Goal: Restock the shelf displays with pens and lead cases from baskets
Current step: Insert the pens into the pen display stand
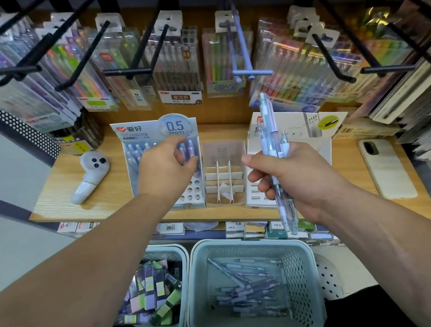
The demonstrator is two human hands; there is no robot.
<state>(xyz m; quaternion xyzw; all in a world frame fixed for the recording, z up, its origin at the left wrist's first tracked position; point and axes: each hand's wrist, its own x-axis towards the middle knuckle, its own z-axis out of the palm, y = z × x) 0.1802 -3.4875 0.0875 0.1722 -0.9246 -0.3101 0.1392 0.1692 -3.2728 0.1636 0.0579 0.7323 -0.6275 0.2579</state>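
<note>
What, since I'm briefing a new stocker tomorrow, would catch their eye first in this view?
The right hand, mid-frame, grips a bundle of pale blue pens upright over the shelf. Beside it the left hand pinches a purple pen in the 0.5 mm display box. Below, the right basket holds loose pens; the left basket holds lead cases.

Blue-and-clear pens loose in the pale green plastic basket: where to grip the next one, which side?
Probably mid-barrel of a top blue-and-clear pen, pinched from straight above: they lie flat and crisscrossed, and the walls of the pale green plastic basket block the sides.
</note>
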